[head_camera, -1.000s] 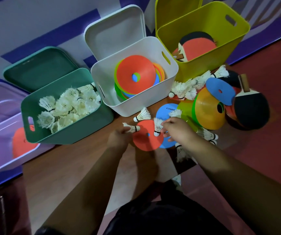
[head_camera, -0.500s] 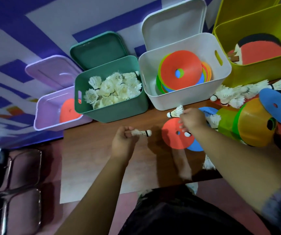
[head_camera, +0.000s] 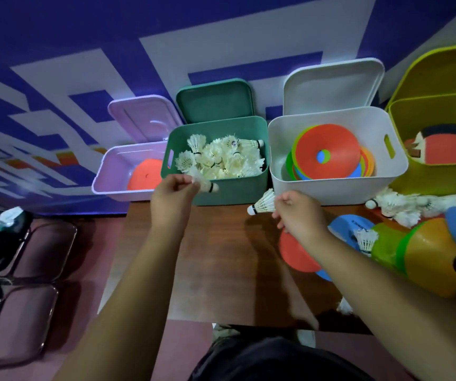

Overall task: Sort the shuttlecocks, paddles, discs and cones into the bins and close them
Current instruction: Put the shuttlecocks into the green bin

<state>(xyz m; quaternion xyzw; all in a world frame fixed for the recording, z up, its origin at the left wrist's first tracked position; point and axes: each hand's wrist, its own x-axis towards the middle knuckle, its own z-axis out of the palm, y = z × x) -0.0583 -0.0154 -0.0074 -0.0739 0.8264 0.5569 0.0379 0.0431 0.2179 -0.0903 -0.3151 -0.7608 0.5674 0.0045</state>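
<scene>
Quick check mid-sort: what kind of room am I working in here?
Probably an indoor activity or sports-club room. The wall is painted in bold purple and white blocks, metal-framed chairs stand left of the wooden table, and the green bin holds shuttlecocks.

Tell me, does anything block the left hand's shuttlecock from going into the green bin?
Nothing visible does. The left hand holds the shuttlecock at the near rim of the green bin; its lid stands open behind.
</scene>
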